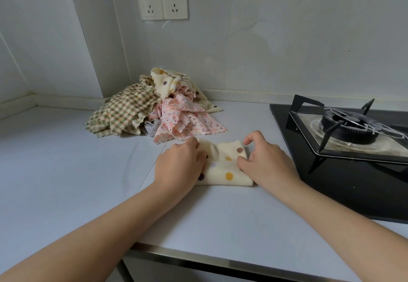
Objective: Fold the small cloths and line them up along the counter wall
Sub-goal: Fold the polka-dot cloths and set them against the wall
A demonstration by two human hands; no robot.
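A cream cloth with coloured dots (225, 166) lies folded into a small rectangle on the grey counter (66, 171). My left hand (178, 166) covers its left edge with curled fingers gripping the fabric. My right hand (265, 160) holds its right edge, thumb on top and fingers curled round the side. Behind them a heap of unfolded cloths rests against the wall: a green checked cloth (123, 111), a pink flowered cloth (187, 120) and another cream dotted cloth (167, 82).
A black gas hob (331, 171) with a burner and pan stand (348, 127) fills the right side, close to my right hand. Two wall sockets (163, 3) sit above the heap. The counter's front edge (220, 261) runs below my forearms.
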